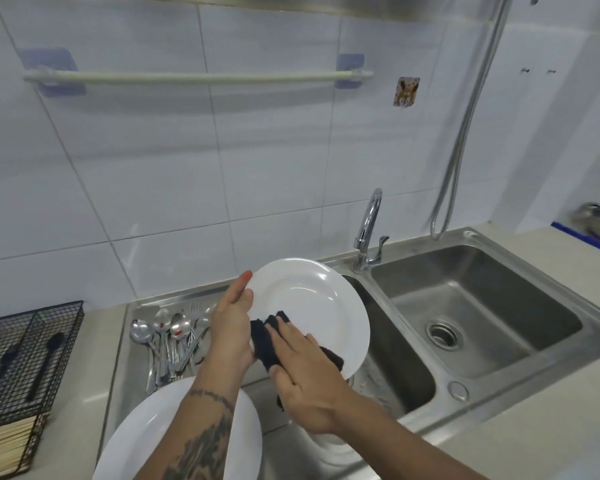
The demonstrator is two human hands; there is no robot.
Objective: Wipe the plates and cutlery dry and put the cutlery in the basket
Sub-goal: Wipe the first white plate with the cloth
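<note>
Head view, looking down over a steel double sink (520, 372). Near centre, a white plate (312, 306) tilted up over the smaller basin, face toward the camera. Left hand (231, 325) at the plate's 9 o'clock edge, thumb curled over the rim, gripping it. Right hand (305, 372) at the plate's 6 o'clock, fingers straight and flat, pressing a dark cloth (267, 341) against the plate's face; cloth bunched between both hands, one end trailing toward 4 o'clock under the palm. At 7 o'clock of the frame, a second white plate (142, 431) lying on the draining board, partly hidden by the tattooed left forearm. Just past it, toward 9 o'clock of the held plate, a heap of spoons and forks (170, 344) on the draining board, bowls pointing to the wall. Far at 9 o'clock of the frame, a black wire basket (28, 355) on the counter, holding two dark utensils; pale sticks in its lower part. Tap (369, 230) at 12 o'clock of the sink divider; hose (465, 133) hanging at 1 o'clock.
</note>
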